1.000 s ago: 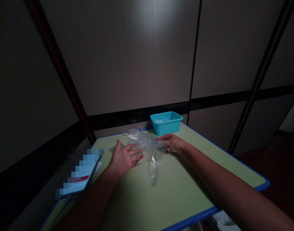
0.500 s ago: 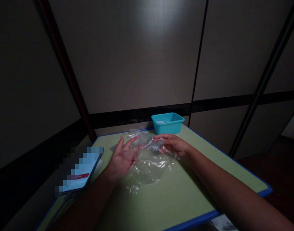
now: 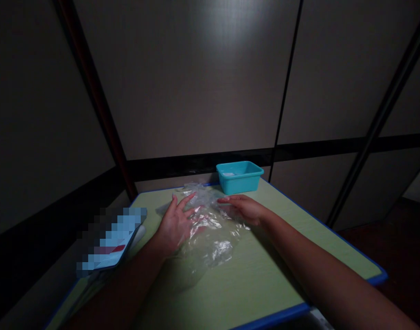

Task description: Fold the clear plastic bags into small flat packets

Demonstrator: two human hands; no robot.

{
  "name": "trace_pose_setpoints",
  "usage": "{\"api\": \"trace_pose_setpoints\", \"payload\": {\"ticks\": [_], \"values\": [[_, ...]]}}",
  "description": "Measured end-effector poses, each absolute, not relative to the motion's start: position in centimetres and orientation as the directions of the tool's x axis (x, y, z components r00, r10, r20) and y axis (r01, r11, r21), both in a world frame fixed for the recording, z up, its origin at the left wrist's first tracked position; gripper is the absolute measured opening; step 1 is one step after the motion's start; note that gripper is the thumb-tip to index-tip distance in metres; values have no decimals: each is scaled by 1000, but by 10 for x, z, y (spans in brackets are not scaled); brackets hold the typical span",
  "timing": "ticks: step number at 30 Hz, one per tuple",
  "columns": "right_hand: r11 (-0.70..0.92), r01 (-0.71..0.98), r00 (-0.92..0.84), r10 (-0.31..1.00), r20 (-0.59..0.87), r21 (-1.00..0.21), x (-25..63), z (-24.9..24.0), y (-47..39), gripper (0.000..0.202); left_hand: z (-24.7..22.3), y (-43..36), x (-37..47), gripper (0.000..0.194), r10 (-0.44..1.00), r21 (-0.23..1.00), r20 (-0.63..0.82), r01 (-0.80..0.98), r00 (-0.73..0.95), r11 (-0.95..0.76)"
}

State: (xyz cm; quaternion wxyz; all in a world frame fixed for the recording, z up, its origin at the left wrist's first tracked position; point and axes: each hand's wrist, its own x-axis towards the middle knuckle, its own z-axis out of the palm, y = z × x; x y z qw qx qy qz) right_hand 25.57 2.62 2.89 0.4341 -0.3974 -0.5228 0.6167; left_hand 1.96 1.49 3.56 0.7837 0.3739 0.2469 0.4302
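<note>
A crumpled sheet or bag of clear plastic (image 3: 210, 238) lies over the middle of the green table, its creases shining. At its left side my left hand (image 3: 177, 224) has its fingers spread, with some of the film over the lower fingers. My right hand (image 3: 244, 207) touches the film's right side, fingers stretched out toward the left and the lower ones partly behind plastic. Neither hand is closed round anything that shows.
A turquoise basket (image 3: 240, 183) stands at the table's back edge. A device with a lit, partly blurred screen (image 3: 113, 252) leans at the left edge. The green table (image 3: 264, 284) has a blue rim, and panelled doors (image 3: 196, 91) rise behind it.
The plastic has shifted and spread nearer the front between my hands. My left hand is turned slightly and more film covers its fingers. My right hand has moved little.
</note>
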Motion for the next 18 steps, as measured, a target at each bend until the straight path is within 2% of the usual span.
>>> {"api": "trace_pose_setpoints", "payload": {"ticks": [3,9,13,15,18], "values": [[-6,-177,-311,949,50,-984,257,33,24,29,38,13,22,58,844,808,-66,-468,533,359],[-31,-166,-340,940,28,-986,259,37,23,29,33,13,23,50,840,860,-94,-381,535,339],[-39,-149,-334,942,14,-988,258,36,22,30,30,13,23,52,800,862,-109,-344,590,372],[-38,-157,-344,939,19,-987,257,36,21,31,30,14,23,51,818,855,-81,-382,570,351],[4,-167,-319,946,57,-986,256,38,21,29,30,18,21,48,891,855,-27,-451,454,256]]}}
